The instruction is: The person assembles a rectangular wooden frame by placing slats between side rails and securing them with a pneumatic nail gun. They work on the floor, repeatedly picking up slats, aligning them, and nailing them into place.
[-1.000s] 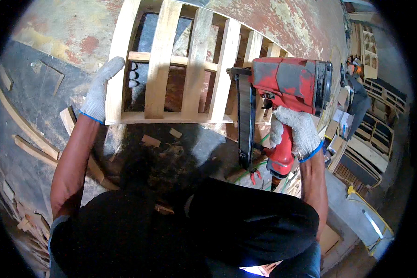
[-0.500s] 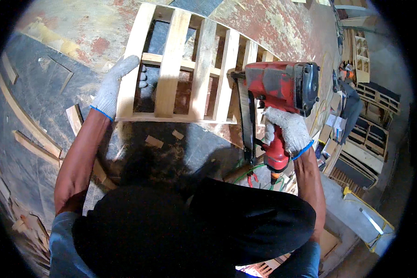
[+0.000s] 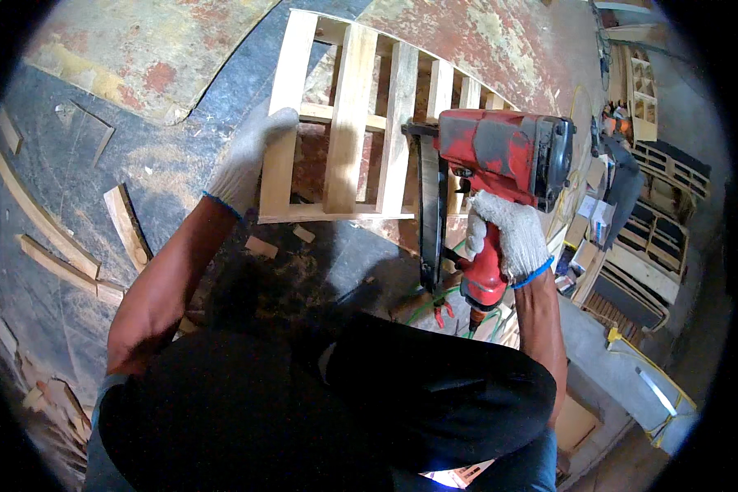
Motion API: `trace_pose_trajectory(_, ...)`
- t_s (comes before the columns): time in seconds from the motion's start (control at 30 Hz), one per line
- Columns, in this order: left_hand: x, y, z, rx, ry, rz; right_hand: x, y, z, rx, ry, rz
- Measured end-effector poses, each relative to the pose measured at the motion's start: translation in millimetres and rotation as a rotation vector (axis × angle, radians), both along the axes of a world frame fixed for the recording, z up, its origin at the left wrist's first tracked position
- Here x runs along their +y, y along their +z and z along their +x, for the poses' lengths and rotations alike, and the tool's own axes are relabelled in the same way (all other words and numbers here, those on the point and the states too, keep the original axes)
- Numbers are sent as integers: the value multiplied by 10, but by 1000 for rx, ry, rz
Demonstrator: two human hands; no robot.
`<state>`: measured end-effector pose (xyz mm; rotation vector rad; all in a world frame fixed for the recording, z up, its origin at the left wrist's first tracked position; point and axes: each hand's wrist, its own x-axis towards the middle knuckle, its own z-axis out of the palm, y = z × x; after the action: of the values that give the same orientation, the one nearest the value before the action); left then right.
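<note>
A slatted frame of pale wood [image 3: 351, 123], with several crosswise slats, lies tilted in front of me. My left hand [image 3: 250, 156], in a white knit glove with a blue cuff, grips its left end slat. The thumb rests on the slat's top face and the fingers are hidden behind the wood. In my gloved right hand [image 3: 512, 234] is a red and black nail gun [image 3: 496, 152], the fingers closed around its handle. Its nose is at the third slat from the left; whether it touches cannot be told. The gun's body covers the frame's right part.
Curved wood offcuts [image 3: 49, 217] and a short wood block [image 3: 127, 225] lie on the dark floor sheet to the left. Small scraps [image 3: 261, 247] sit below the frame. A green hose [image 3: 435, 305] runs beneath the gun. Stacked wooden frames [image 3: 644, 254] stand at the right.
The slatted frame has slid to the right with my left hand on it. The nail gun stays in nearly the same place, so its nose is now one slat further left along the frame.
</note>
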<state>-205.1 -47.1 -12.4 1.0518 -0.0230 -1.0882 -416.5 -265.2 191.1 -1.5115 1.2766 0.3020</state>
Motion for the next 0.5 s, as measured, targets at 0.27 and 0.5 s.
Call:
trace_pose_trajectory(0.27,53,-234,8,64,-66,102,-54,-25,10,32,52,34)
trace_pose_trajectory(0.5,75,-318,-6,-93,-86,62,-61,-15,-2,113,127,-40)
